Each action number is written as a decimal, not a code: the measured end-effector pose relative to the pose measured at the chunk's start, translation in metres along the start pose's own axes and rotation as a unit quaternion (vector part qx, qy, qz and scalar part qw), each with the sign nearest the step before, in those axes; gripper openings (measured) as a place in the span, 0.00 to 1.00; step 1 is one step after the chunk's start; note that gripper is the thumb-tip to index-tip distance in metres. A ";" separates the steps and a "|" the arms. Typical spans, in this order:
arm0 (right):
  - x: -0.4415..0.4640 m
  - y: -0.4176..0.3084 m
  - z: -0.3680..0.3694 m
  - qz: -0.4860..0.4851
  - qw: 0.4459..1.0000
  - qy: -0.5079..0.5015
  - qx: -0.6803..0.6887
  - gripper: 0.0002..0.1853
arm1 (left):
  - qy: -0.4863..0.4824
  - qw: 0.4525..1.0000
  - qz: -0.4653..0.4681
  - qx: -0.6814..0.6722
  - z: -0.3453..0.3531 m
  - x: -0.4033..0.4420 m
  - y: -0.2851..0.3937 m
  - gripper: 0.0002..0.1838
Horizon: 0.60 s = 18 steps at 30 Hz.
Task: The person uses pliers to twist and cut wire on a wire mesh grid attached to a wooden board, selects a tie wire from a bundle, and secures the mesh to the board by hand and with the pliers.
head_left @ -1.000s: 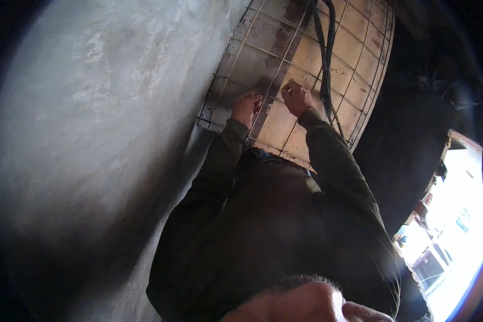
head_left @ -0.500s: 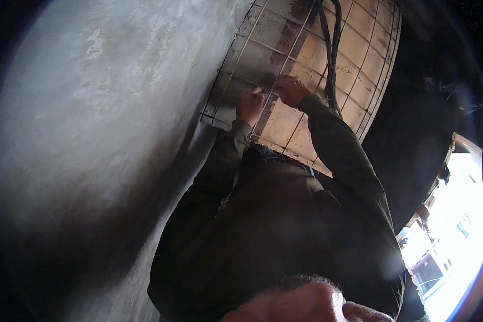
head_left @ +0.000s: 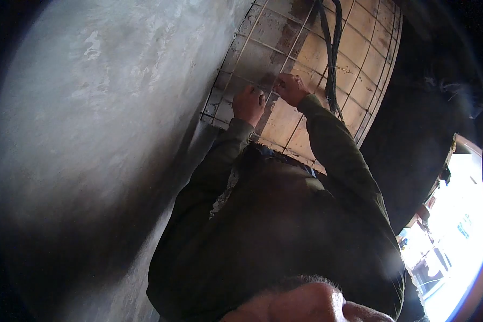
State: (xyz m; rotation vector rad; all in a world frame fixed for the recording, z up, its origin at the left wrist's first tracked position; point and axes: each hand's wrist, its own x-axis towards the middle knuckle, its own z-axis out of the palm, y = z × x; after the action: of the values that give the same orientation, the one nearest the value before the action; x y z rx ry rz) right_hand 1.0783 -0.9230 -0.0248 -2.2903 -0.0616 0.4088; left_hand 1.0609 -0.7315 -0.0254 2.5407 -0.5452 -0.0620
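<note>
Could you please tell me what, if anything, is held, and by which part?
Cannot be told: the left hand and right hand curl by the wire mesh, hiding any hold.

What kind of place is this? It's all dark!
Probably a building site, or a room being fixed up: there's wire mesh over boards, some dark cables and a bare grey wall.

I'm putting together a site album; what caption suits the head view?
Left hand and right hand at a wire grid over boards, near dark cables.
</note>
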 end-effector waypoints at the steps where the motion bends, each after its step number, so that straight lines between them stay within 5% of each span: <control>1: -0.002 0.000 0.002 -0.035 0.999 0.023 -0.027 0.10 | 0.000 1.000 0.000 -0.001 0.001 0.002 0.000 0.10; 3: -0.003 0.000 0.003 -0.072 0.995 0.045 -0.054 0.10 | 0.029 0.994 0.060 0.092 0.003 0.007 -0.001 0.09; 7: -0.008 -0.010 0.008 -0.054 0.993 0.056 -0.091 0.09 | 0.023 0.994 0.092 0.062 0.005 0.006 -0.008 0.09; 10: -0.010 -0.011 0.010 -0.023 0.994 0.058 -0.089 0.09 | -0.029 0.997 0.075 -0.005 0.008 0.013 -0.012 0.11; 12: -0.011 -0.012 0.013 -0.005 0.997 0.050 -0.056 0.11 | -0.140 0.962 -0.081 -0.219 0.004 0.019 -0.012 0.14; 18: -0.021 -0.027 0.009 -0.022 0.994 0.105 -0.025 0.14 | -0.145 0.954 -0.081 -0.248 -0.006 0.025 -0.010 0.16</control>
State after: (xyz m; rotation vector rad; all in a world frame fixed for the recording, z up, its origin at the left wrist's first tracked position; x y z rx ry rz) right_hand 1.0577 -0.9017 -0.0057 -2.3648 -0.0166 0.1435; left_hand 1.0879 -0.7308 -0.0241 2.0828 -0.3676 -0.5667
